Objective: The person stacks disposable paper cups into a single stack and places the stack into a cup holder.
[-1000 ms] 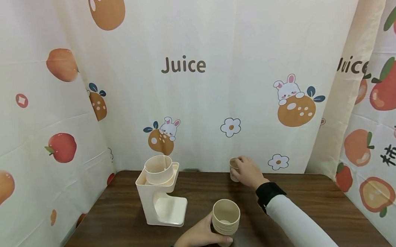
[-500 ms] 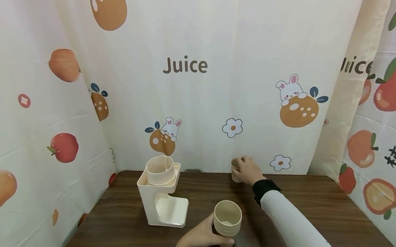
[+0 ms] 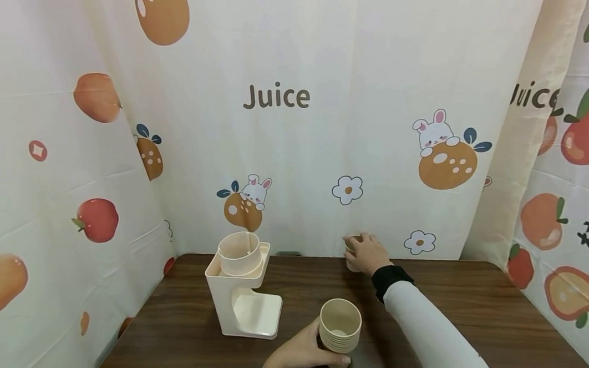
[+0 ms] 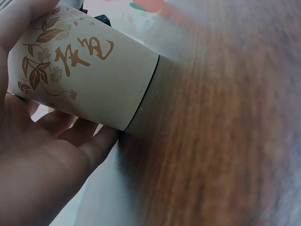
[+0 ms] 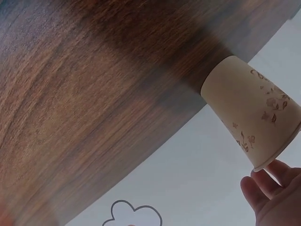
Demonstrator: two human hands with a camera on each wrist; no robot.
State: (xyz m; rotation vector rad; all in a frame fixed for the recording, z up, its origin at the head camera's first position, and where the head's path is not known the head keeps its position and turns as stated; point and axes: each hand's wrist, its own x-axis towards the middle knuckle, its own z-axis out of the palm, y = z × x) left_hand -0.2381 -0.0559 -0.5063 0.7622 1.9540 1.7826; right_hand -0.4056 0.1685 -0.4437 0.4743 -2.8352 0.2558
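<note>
My left hand (image 3: pixel 303 350) grips a stack of beige paper cups (image 3: pixel 339 326) near the table's front, thumb across the front side. In the left wrist view the lowest cup (image 4: pixel 94 66) shows brown leaf print and lettering, its base close over the wood, with fingers curled beneath it. At the back of the table, my right hand (image 3: pixel 368 253) is over a single paper cup (image 3: pixel 352 263), its fingers spread at the rim. The right wrist view shows this cup (image 5: pixel 249 108) upright on the table, fingertips (image 5: pixel 251 188) right at its rim and not wrapped round its body.
A cream stand (image 3: pixel 226 304) with a round cup-like holder (image 3: pixel 239 254) on top and a flat base (image 3: pixel 256 314) stands left of the cup stack. Behind the brown wooden table (image 3: pixel 183 345) hangs a fruit-printed curtain (image 3: pixel 293 151), close to the single cup.
The fingers of my right hand have spread over the far cup's rim, and the cup stays in place. My left hand keeps hold of the stack. The head view has shifted slightly.
</note>
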